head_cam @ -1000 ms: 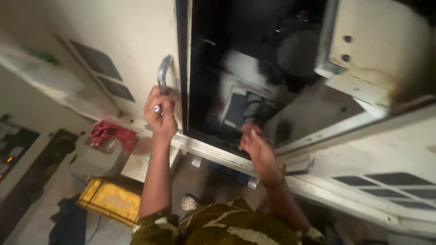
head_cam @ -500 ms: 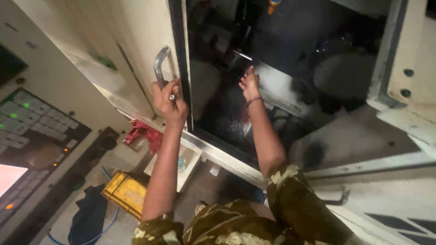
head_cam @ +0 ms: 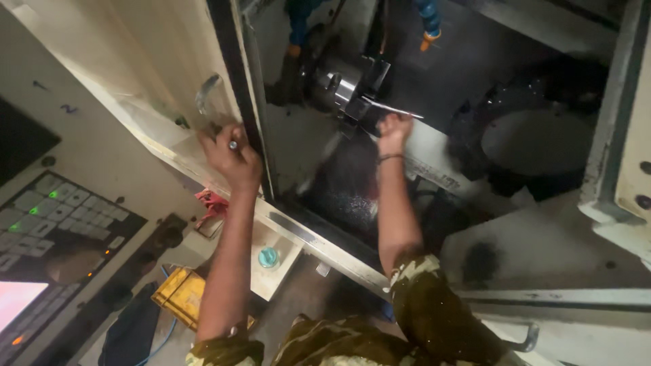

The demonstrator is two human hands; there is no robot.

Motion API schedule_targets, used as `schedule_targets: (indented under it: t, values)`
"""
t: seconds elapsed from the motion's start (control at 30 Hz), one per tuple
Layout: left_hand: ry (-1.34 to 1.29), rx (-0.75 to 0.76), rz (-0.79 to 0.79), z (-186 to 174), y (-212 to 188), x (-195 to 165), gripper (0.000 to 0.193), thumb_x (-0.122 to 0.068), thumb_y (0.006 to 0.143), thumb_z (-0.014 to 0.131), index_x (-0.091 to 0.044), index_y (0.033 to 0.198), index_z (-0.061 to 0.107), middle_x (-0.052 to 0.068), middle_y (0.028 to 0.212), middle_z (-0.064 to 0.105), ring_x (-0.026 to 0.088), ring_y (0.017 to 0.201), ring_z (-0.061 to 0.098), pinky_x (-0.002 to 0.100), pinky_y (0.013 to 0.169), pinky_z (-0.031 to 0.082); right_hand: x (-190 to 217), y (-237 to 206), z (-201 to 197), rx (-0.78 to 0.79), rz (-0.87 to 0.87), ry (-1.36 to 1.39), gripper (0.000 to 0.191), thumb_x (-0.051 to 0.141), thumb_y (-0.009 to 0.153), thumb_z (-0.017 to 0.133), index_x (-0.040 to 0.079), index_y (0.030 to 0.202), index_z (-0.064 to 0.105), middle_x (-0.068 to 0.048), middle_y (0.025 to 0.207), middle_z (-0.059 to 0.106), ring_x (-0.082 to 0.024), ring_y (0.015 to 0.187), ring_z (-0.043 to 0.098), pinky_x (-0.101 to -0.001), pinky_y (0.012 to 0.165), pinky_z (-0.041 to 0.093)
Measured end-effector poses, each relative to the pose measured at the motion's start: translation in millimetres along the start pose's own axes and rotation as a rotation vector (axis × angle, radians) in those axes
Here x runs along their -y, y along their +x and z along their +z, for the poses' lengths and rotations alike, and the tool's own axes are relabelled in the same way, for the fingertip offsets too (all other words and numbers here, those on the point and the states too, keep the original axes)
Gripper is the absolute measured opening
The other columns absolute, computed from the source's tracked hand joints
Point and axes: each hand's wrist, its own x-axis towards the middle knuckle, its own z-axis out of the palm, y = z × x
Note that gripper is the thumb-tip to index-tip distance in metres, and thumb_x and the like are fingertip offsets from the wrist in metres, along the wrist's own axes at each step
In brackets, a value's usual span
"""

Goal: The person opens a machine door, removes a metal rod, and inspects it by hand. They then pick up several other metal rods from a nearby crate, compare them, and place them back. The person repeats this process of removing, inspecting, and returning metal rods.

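Left hand (head_cam: 230, 157) clamped on metal door handle (head_cam: 207, 102) of cream machine door (head_cam: 135, 61); right hand (head_cam: 393, 132) gripping thin metal rod (head_cam: 397, 110) at chuck (head_cam: 346, 85), far inside dark enclosure. Keypad panel (head_cam: 47, 217) left.

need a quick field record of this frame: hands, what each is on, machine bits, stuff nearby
left hand: gripping the metal door handle
right hand: inside the machine, on a thin metal rod at the chuck
door: cream panel, slid open
control panel: keypad, some keys lit green
nearby: red rag, yellow case
sleeves: camouflage pattern
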Motion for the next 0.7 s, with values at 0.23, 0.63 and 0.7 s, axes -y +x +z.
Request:
schedule_targets:
  t: [0.23, 0.63, 0.7]
  values:
    - [-0.004, -0.007, -0.004, -0.1, -5.8, 6.6, 0.007, -0.008, 0.104, 0.063, -0.005, 0.111, 0.065, 0.026, 0.109, 0.056, 0.044, 0.097, 0.061, 0.051, 0.082, 0.051, 2.6, 10.5, -17.1, -0.090, 0.089, 0.115, 0.049, 0.063, 0.095, 0.037, 0.019, 0.090, 0.059, -0.002, 0.065, 0.048, -0.019, 0.049, 0.042, -0.0348, 0.045, 0.031]
    - [0.061, 0.000, 0.094, -1.6, -0.2, 8.9, 0.008, -0.007, 0.104, 0.064, -0.006, 0.111, 0.061, 0.022, 0.108, 0.055, 0.043, 0.094, 0.058, 0.051, 0.079, 0.049, -13.8, 8.2, -10.2, -0.051, 0.143, -0.055, 0.055, 0.062, 0.099, 0.040, 0.012, 0.104, 0.065, -0.003, 0.064, 0.047, -0.017, 0.045, 0.037, -0.0333, 0.043, 0.027]
    - [0.061, 0.004, 0.096, -3.0, 0.7, 7.5, 0.009, -0.006, 0.103, 0.064, -0.007, 0.111, 0.061, 0.024, 0.110, 0.055, 0.043, 0.096, 0.059, 0.051, 0.081, 0.050, -17.2, 12.8, -4.5, 0.003, 0.205, -0.068, 0.066, 0.066, 0.098, 0.036, 0.010, 0.111, 0.069, -0.003, 0.064, 0.049, -0.016, 0.044, 0.035, -0.0331, 0.044, 0.027]
